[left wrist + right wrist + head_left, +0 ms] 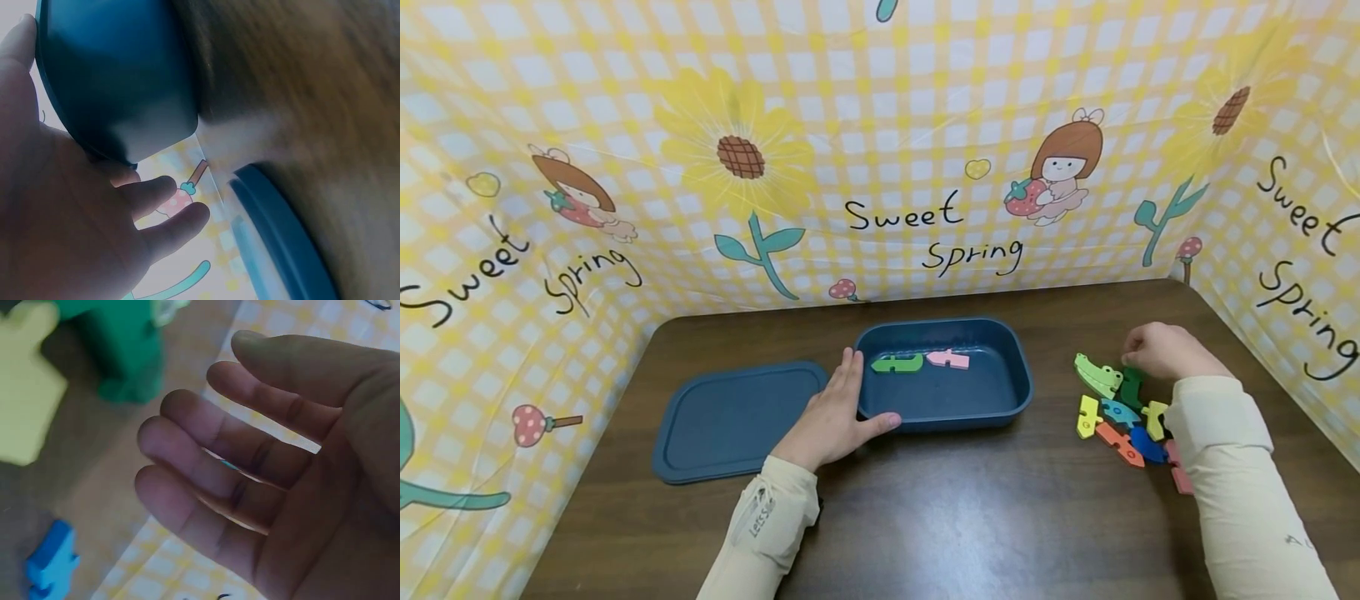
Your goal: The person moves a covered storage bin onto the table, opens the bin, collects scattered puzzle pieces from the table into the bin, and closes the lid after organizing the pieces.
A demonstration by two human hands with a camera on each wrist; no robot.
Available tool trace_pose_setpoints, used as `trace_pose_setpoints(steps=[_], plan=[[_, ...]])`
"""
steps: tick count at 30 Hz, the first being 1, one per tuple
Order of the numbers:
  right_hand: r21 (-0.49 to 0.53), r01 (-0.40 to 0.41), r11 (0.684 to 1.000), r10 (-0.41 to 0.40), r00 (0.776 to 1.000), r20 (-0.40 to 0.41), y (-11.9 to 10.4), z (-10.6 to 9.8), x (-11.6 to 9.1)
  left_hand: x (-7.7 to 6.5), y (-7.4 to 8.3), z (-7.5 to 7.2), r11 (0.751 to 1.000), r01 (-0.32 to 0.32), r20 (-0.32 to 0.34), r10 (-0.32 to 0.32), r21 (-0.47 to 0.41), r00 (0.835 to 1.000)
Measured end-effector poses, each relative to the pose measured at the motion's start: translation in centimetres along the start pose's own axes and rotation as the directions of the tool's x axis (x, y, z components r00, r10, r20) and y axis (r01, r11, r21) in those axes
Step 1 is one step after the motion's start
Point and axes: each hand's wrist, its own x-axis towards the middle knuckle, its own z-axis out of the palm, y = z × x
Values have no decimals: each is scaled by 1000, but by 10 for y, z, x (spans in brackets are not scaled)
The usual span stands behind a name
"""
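My left hand [835,412] rests at the left end of a dark blue plastic box [1021,354], straight fingers along its outer wall and thumb on the front rim. Inside the box lie a light green puzzle piece [897,364] and a pink puzzle piece [948,359]. Over at the right, my right hand [1172,350] hovers by a dark green puzzle piece [1129,388]. In the right wrist view its fingers are loosely bent, with nothing between them and the thumb. A light green crocodile-shaped piece [1097,376] lies just left of the dark green one.
A dark blue lid [741,421] lies flat left of the box. Around the crocodile lie yellow [1087,417], orange [1120,444], blue [1147,446] and pink [1180,471] pieces, partly overlapping. A checked cloth [895,150] walls the wooden table [955,517] at the back and sides.
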Motion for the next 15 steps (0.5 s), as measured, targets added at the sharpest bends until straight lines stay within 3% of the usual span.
trace_pose_setpoints(steps=[5,15], plan=[[-18,-17,1000,18,999,32,12,6,0,-1,0,0,1000,-2,-1,2,-5,1000],[-16,-52,999,52,999,-8,15,10,4,1,-2,1,1000,-7,-1,7,2,1000]])
